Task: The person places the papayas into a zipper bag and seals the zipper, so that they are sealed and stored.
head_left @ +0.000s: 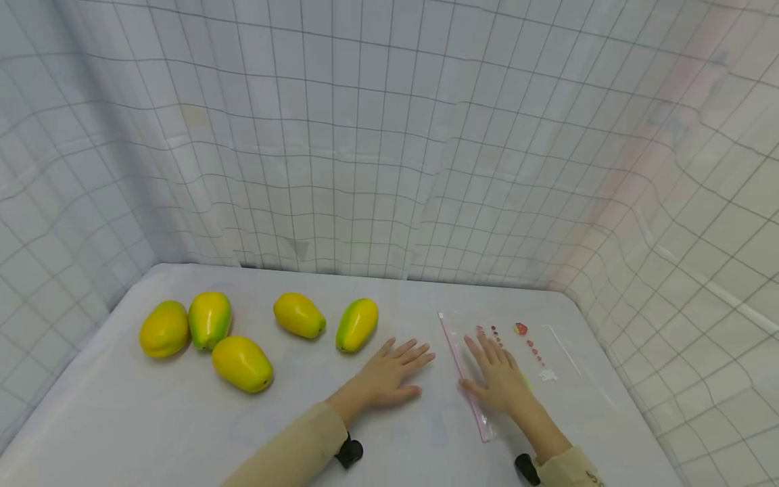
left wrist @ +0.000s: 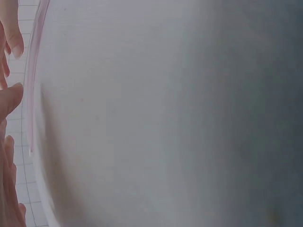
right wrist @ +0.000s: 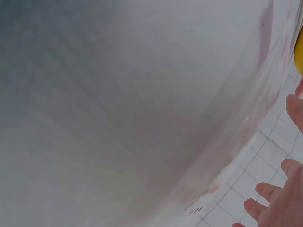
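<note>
In the head view my left hand (head_left: 392,377) lies flat over the white table, fingers spread, with nothing in its grasp. My right hand (head_left: 500,380) is spread over the left part of a clear plastic zip bag (head_left: 562,348), its thumb by the pink zip strip (head_left: 452,341). Small red fruit prints show on the bag, partly hidden by the right fingers. Closest to the left hand is a yellow-green fruit, papaya-like in shape (head_left: 357,325). Only the edge of the left hand (left wrist: 8,184) appears in the left wrist view; the right fingers (right wrist: 270,191) show in the right wrist view.
Another such fruit (head_left: 299,315) lies left of the nearest one. Farther left, three more sit grouped, one yellow fruit (head_left: 242,364) in front. White grid-patterned curtains (head_left: 365,169) stand around the back and sides of the white table (head_left: 152,426).
</note>
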`<state>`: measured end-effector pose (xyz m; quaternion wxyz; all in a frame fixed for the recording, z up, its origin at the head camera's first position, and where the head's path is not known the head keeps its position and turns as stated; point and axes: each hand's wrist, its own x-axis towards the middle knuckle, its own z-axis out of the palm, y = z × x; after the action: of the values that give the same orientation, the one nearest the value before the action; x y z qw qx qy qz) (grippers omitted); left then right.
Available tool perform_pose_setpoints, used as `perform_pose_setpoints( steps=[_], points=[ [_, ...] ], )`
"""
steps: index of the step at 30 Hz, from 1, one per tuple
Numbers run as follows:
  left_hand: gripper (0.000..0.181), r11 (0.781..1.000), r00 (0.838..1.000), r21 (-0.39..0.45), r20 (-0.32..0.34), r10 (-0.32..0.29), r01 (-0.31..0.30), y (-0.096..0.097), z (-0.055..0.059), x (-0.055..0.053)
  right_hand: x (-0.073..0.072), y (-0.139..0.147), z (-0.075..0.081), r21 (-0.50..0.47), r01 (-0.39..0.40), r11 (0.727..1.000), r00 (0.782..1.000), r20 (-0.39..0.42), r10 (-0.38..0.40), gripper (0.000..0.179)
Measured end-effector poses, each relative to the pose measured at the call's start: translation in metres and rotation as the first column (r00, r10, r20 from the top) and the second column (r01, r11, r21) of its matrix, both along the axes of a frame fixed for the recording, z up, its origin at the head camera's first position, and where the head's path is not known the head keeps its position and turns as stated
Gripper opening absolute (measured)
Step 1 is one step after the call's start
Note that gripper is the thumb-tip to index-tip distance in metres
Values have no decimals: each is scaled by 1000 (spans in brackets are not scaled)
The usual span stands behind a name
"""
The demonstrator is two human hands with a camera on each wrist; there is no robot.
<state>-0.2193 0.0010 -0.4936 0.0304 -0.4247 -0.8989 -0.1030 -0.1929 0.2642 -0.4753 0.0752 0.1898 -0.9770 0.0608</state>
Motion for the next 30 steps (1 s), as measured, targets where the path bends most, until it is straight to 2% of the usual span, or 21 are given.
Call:
perform_pose_setpoints(
  steps=[5, 10, 19, 30],
  points=[
    [61, 999, 999, -49, 32, 14, -13, 13, -1, -3, 1, -2, -4, 15, -4, 1000, 998, 55, 3, 77],
    [59, 994, 998, -104, 53, 39, -33, 26, -4, -5, 2, -3, -6, -1, -16, 1000, 997, 74, 16, 77],
    [55, 979, 997, -191, 20, 77, -72, 45, -9, -9, 5, -5, -6, 14, 7, 1000, 993, 114, -9, 74],
    [54, 980, 998, -193, 14, 55, -51, 56, -8, -10, 6, -4, -6, -13, 21, 1000, 982, 188, -18, 73]
  ],
)
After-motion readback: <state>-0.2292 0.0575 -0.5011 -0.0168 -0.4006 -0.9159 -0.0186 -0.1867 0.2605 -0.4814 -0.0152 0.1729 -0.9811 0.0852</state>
